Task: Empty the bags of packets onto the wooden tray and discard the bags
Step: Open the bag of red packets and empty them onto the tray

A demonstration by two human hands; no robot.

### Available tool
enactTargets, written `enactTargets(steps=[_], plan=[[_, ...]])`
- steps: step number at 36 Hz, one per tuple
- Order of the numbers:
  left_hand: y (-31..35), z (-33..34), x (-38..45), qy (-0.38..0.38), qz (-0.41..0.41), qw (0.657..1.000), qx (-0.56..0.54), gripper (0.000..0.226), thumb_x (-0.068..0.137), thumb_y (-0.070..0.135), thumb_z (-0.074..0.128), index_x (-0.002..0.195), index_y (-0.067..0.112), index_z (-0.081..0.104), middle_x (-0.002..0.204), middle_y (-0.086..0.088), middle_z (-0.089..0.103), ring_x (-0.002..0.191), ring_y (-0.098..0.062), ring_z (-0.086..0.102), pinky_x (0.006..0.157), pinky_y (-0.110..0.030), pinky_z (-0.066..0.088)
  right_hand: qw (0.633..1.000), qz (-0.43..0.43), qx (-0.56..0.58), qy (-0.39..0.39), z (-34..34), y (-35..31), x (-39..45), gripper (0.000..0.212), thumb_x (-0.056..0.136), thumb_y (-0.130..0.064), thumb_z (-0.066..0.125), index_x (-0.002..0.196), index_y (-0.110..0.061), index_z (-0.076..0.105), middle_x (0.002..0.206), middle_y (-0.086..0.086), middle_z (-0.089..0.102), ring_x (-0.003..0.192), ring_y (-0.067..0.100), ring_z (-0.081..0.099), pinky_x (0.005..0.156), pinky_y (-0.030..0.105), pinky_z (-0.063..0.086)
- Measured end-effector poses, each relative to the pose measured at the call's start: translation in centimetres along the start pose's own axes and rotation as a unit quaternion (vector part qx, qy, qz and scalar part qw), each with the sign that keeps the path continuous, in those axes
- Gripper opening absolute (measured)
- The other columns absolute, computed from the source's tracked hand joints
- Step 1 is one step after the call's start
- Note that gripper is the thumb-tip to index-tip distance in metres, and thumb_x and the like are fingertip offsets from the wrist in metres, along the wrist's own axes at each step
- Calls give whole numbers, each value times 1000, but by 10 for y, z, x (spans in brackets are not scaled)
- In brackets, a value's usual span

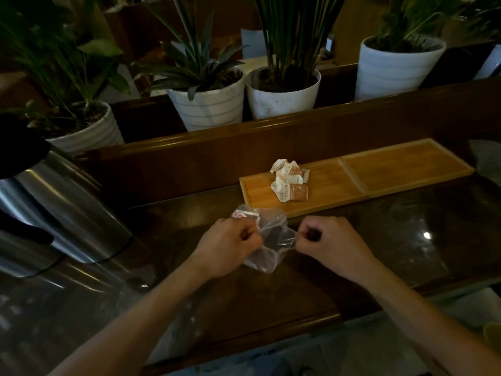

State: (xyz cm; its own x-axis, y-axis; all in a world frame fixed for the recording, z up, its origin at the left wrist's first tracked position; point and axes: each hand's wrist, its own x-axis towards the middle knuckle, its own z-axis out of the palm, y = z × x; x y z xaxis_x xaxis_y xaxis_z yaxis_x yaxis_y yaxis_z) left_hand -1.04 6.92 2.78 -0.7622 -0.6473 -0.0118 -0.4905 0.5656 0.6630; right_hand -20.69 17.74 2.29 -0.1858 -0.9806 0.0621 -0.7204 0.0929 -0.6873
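A long wooden tray [406,169] with two compartments lies on the dark counter. A small pile of white and brown packets [290,181] rests in its left compartment; the right compartment holds nothing. Just in front of the tray, a clear plastic bag [272,234] is stretched between my hands above the counter. My left hand [230,244] is closed on the bag's left side, and my right hand [333,241] pinches its right edge. A few packets [245,214] show through the bag's upper left part.
A large steel kettle [62,213] with a black cord stands at the left. A raised wooden ledge [244,137] runs behind the tray, with several white plant pots [282,99] beyond it. A crumpled clear bag [485,158] lies at the right edge.
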Motion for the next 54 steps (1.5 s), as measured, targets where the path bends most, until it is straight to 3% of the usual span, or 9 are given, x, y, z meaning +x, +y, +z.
enactTargets(steps=[14, 17, 22, 27, 32, 40, 47, 52, 54], plan=[[8, -59, -6, -27, 10, 990, 139, 30, 91, 24, 60, 65, 31, 47, 62, 9, 52, 58, -8, 51, 58, -29, 43, 973, -49, -212, -73, -41, -13, 15, 8, 84, -44, 66, 79, -41, 61, 71, -21, 62, 64, -5, 58, 56, 15, 45], [14, -67, -7, -18, 18, 994, 110, 25, 90, 24, 61, 66, 27, 54, 66, 1, 60, 61, -15, 59, 61, -36, 49, 967, -70, -240, -46, -44, -17, 16, 8, 84, -47, 63, 84, -39, 63, 73, -20, 62, 65, -4, 57, 59, 17, 50], [18, -65, -1, 4, 10, 1000, 24, 29, 91, 21, 61, 63, 27, 56, 56, 9, 54, 50, -2, 50, 52, -20, 41, 970, -80, -227, 9, -43, -21, 17, 16, 86, -41, 66, 101, -38, 62, 86, -23, 60, 67, -13, 48, 55, 9, 34], [16, -59, 9, 33, -24, 996, -77, 27, 90, 19, 60, 64, 16, 63, 49, 9, 54, 47, -7, 49, 50, -27, 42, 952, -215, -185, 114, -28, -39, 9, 29, 83, -26, 65, 112, -19, 68, 113, -2, 68, 102, 13, 63, 85, 33, 54], [19, -55, 17, 37, -27, 993, -107, 27, 91, 23, 59, 67, 10, 63, 49, 9, 53, 47, -8, 48, 51, -30, 42, 956, -232, -174, 36, -15, -61, 8, 53, 91, -64, 39, 111, -24, 68, 108, -6, 72, 103, 10, 61, 94, 38, 46], [7, -55, 14, 65, -35, 983, -167, 29, 92, 21, 59, 64, 26, 62, 51, 12, 56, 47, -1, 50, 50, -23, 43, 967, -212, -136, -28, -7, -59, 12, 50, 76, -71, 52, 108, -35, 67, 113, -12, 71, 113, 7, 59, 113, 44, 35], [-17, -40, -9, 118, -38, 965, -230, 26, 98, 37, 47, 78, 32, 63, 66, 13, 65, 55, -6, 58, 47, -13, 44, 964, -235, -115, 50, 4, -66, 16, 48, 85, -63, 44, 94, -25, 72, 87, -10, 75, 77, -3, 62, 109, 33, 35], [-60, -13, -34, 122, -77, 989, 18, 8, 92, 42, 53, 97, 38, 58, 88, 15, 64, 75, -4, 62, 65, -26, 53, 973, -185, -110, 78, 5, -69, 21, 35, 81, -46, 56, 100, -20, 71, 86, -4, 76, 71, 3, 67, 111, 38, 36], [-75, -4, -44, 84, -101, 987, 88, 28, 86, 50, 56, 112, 38, 55, 107, 16, 58, 97, -4, 57, 80, -28, 50, 974, -173, -111, 91, 5, -70, 24, 27, 82, -39, 62, 100, -20, 71, 84, -4, 76, 71, 4, 68, 112, 34, 31]])
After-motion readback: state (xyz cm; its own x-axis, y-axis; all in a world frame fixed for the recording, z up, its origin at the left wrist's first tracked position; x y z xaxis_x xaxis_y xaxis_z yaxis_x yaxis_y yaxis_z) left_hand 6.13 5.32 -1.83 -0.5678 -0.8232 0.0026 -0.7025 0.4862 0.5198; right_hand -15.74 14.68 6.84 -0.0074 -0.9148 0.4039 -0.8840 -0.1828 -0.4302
